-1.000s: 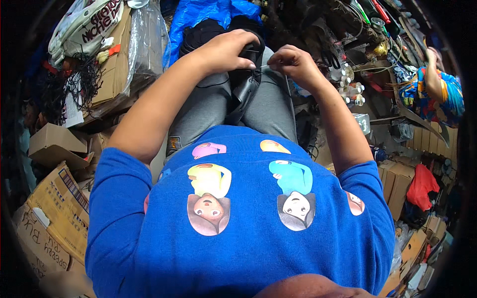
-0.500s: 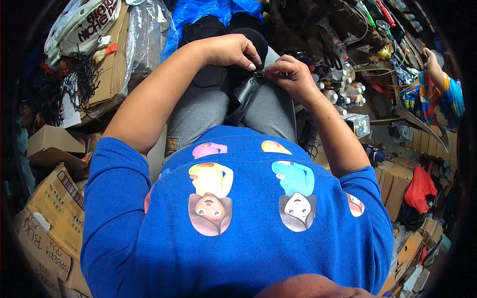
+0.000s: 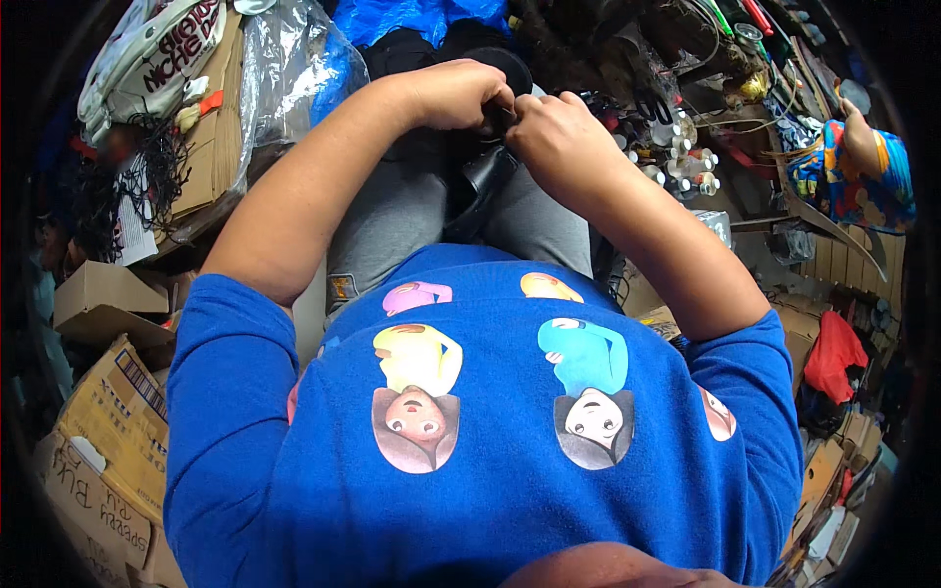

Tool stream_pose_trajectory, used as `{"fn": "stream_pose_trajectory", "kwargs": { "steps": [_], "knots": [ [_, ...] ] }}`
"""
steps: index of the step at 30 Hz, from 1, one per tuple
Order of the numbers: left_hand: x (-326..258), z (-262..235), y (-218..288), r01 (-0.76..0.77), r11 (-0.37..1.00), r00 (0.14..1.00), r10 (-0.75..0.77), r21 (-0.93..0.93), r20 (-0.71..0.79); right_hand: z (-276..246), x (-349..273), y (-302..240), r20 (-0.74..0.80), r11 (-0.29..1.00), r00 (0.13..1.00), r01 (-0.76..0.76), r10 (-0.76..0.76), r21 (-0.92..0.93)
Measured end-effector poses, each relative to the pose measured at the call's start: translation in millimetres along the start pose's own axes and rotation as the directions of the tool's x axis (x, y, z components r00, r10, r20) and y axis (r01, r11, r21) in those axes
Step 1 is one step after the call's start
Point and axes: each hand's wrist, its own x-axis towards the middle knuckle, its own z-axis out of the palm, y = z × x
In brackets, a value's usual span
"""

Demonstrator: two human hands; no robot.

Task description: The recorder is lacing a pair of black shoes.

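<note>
My left hand [image 3: 461,95] is closed over my lap, its fingertips bent down at the upper end of a shiny black leather-like piece [image 3: 487,176]. Directly against it, my right hand [image 3: 561,137] is closed too, thumb and fingers pinched at the same spot. What lies between the fingertips is hidden, and the exact kind of the black piece cannot be made out. It rests between my thighs, on my grey trousers [image 3: 382,225]. Just beyond the hands shows a dark rounded thing [image 3: 502,65].
Small capped bottles [image 3: 691,167] stand in a cluster to the right. Another person's hand [image 3: 860,137] is at the far right. Cardboard boxes [image 3: 108,294], a clear plastic sheet [image 3: 284,73] and black cords [image 3: 152,176] lie on the left. A red bag [image 3: 833,363] sits at right.
My right hand has moved left and up against the left one, its fingers curling in. My left hand has tipped down slightly; the gap between the hands has closed.
</note>
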Motion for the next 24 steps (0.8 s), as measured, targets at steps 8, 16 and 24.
{"fn": "stream_pose_trajectory", "kwargs": {
  "steps": [8,16,24],
  "knots": [
    [-8,12,-4,0.010,1.000,0.922,-0.008,0.005,-0.387,30,9,15,0.085,0.772,0.959,-0.267,0.269,0.576],
    [-98,49,21,0.205,0.949,0.932,-0.264,-0.238,-0.248,42,-27,35,0.120,0.405,0.949,-0.236,0.291,0.883],
    [-123,9,-3,0.132,0.750,0.764,-0.494,-0.649,-0.415,80,-15,42,-0.052,0.240,0.608,-0.232,0.792,0.943]
  ]
}}
